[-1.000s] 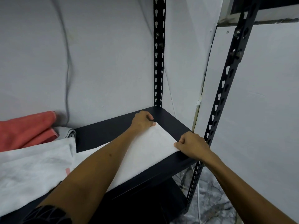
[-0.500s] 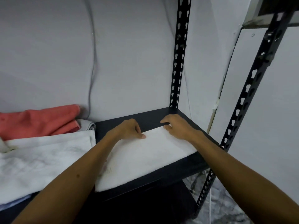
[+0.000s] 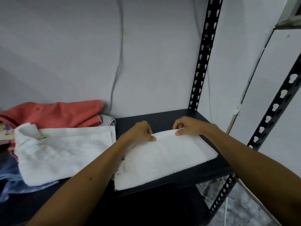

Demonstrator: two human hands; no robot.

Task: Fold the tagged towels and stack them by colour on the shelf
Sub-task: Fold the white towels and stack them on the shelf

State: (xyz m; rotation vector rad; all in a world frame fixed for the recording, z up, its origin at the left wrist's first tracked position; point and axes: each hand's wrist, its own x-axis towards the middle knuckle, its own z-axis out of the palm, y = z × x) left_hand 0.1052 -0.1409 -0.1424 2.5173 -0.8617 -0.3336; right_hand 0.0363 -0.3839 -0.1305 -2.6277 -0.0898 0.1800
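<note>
A white towel [image 3: 167,159] lies folded on the right end of the black shelf [image 3: 164,117], with a printed tag [image 3: 126,168] showing near its left side. My left hand [image 3: 140,131] pinches the towel's far edge at the left. My right hand [image 3: 187,126] pinches the same far edge at the right and lifts it slightly. To the left lies a second white towel [image 3: 65,152], loosely folded, and behind it a red towel [image 3: 53,113].
Blue cloth [image 3: 9,180] sticks out under the left white towel, and a grey cloth [image 3: 108,120] lies beside the red one. Black perforated uprights stand at the back right [image 3: 203,56] and front right [image 3: 276,105]. A grey wall closes the back.
My right hand moved from the towel's near right corner to its far edge. My left hand slid left along that edge. Both now pinch it, and the view has turned right.
</note>
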